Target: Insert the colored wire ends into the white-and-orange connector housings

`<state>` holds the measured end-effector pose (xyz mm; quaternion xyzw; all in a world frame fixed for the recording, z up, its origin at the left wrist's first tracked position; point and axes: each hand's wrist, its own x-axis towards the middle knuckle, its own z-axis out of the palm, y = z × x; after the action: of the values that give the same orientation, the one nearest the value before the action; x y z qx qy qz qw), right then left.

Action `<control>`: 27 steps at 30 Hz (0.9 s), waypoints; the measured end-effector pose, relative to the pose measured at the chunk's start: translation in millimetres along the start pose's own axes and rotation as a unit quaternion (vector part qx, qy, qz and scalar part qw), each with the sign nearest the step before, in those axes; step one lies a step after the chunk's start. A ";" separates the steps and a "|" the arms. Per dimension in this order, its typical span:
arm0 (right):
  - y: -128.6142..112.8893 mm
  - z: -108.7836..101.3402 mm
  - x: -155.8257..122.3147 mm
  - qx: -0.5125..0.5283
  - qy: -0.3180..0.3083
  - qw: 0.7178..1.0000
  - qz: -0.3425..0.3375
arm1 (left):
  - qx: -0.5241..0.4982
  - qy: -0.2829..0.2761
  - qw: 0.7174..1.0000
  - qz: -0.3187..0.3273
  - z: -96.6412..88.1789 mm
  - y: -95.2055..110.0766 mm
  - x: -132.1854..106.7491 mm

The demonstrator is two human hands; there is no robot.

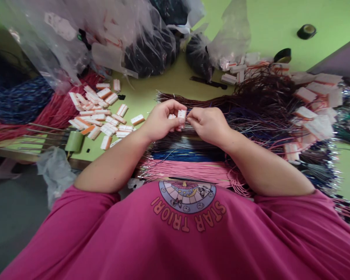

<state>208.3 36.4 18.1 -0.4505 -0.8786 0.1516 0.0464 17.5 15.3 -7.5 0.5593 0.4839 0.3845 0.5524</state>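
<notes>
Over the bundles of wires, my left hand (162,121) is closed around a small white plastic connector (181,114), gripped between thumb and fingers. A second white piece shows partly inside the same hand. At the connector's right side, my right hand (207,123) pinches what looks like the end of a thin wire, mostly hidden by the fingers. Beneath both hands lie brown wires (189,99), blue wires (189,156) and pink wires (186,169) in rows, with metal tips toward the left. Loose white and orange connectors (105,112) are heaped to the left of my left hand.
Wired connectors (317,120) pile up at the right. Clear plastic bags (151,46) with dark contents stand at the back. A green cylinder (75,141) with metal rods sits at the left edge. Black tape (306,31) lies at the far right, a dark flat tool (208,82) behind the wires.
</notes>
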 end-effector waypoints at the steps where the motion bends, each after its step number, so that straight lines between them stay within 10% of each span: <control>1: 0.9 -1.4 0.4 -0.001 -0.004 1.000 -0.006 | -0.001 -0.001 1.000 0.004 -2.6 0.0 0.9; 8: 0.0 -9.0 -15.3 -0.096 0.053 0.988 -0.106 | 0.029 0.062 0.997 0.020 -21.3 -9.4 11.8; 13: -4.4 5.2 -15.0 -0.126 -0.155 0.973 -0.118 | 0.036 0.080 0.996 0.020 -18.0 -8.0 13.6; 23: 6.5 -15.1 -8.6 -0.035 -0.197 0.972 -0.121 | 0.047 0.069 0.996 0.022 -23.5 -5.7 11.3; 27: 7.5 -23.3 -15.5 0.123 -0.269 0.932 -0.210 | 0.012 0.053 0.998 0.014 -23.3 -4.8 10.9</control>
<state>228.3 33.3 38.7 -0.1892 -0.9070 0.3610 -0.1058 -3.0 31.2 -11.2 0.5512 0.5092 0.4152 0.5142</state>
